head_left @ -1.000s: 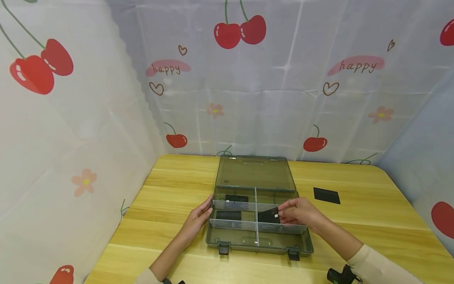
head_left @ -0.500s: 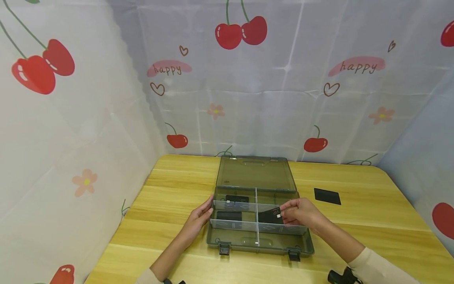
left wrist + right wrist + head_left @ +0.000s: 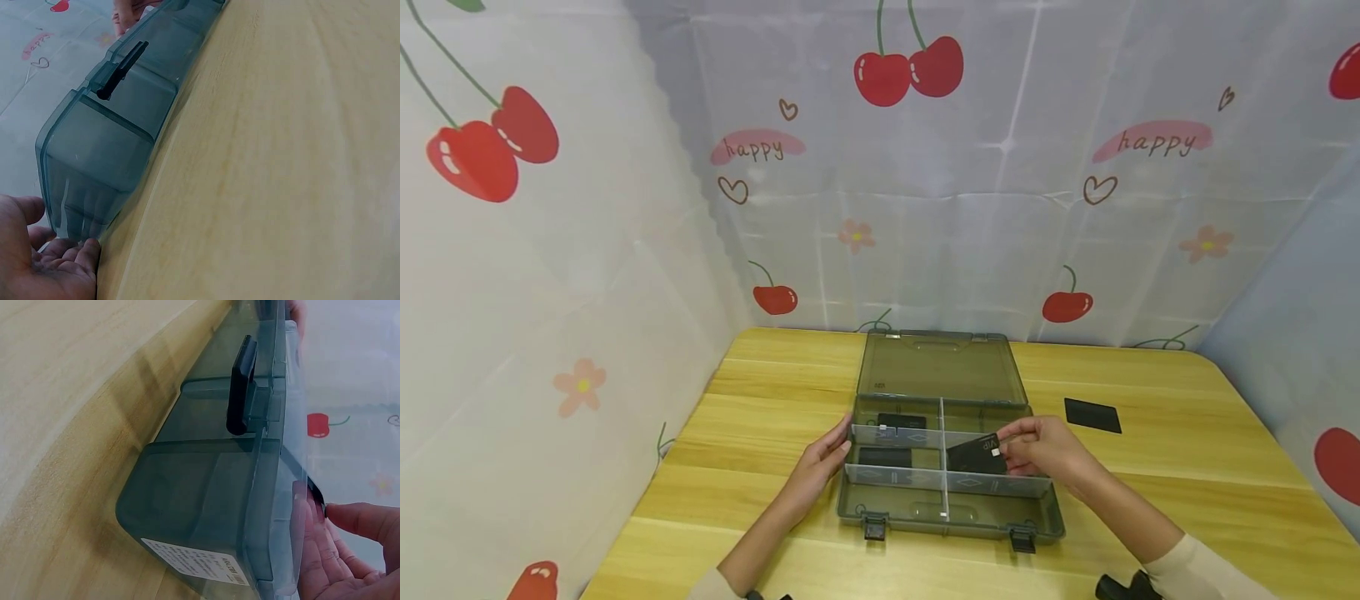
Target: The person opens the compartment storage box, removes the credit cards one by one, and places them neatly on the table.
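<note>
A green-tinted clear plastic organizer box [image 3: 951,528] lies on the table with its lid [image 3: 940,367] folded back. White dividers split it into several compartments. My right hand [image 3: 1048,454] pinches a black card [image 3: 976,456] printed "VIP" between thumb and fingers, tilted in the right middle compartment. In the right wrist view, the thumb presses on the card's edge [image 3: 315,494] above the box wall. My left hand [image 3: 820,467] rests against the box's left side, thumb near the rim. Other black cards lie in the back left [image 3: 902,422] and middle left [image 3: 885,457] compartments.
Another black card [image 3: 1092,415] lies flat on the wooden table [image 3: 760,400], right of the box. Two dark latches [image 3: 874,527] hang at the box front. A cherry-print curtain [image 3: 955,233] stands behind the table and at both sides.
My right hand has shifted slightly right with the VIP card, drawing its held corner up and to the right. The left hand and box stay in place.
</note>
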Motion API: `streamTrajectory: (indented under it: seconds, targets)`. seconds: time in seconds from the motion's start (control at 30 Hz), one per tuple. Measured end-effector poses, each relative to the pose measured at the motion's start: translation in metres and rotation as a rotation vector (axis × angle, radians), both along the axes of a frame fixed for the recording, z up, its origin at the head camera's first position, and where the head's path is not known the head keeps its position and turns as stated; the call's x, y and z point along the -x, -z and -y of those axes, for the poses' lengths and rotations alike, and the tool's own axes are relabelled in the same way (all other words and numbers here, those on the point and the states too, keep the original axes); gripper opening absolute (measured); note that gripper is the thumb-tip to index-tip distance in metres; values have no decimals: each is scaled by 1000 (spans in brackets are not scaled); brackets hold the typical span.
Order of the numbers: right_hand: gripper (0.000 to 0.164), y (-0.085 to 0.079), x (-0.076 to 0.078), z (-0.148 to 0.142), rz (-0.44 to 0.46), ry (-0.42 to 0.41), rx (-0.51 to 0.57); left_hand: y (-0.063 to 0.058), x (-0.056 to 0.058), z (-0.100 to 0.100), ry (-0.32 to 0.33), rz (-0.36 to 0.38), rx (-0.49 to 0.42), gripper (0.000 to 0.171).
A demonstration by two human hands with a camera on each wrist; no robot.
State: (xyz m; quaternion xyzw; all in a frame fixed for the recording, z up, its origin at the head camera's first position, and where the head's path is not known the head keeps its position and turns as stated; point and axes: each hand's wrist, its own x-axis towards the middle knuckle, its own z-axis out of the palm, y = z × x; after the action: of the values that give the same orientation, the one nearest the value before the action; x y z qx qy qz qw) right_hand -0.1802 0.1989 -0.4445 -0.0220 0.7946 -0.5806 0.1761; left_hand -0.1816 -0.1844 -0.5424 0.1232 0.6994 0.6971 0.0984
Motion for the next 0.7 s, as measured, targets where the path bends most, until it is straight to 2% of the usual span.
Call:
streamTrajectory:
  seconds: [0.7]
  targets:
    - [32,-4,-5,-13,-32,62,34,3,1,0,-13,-12,7,56]
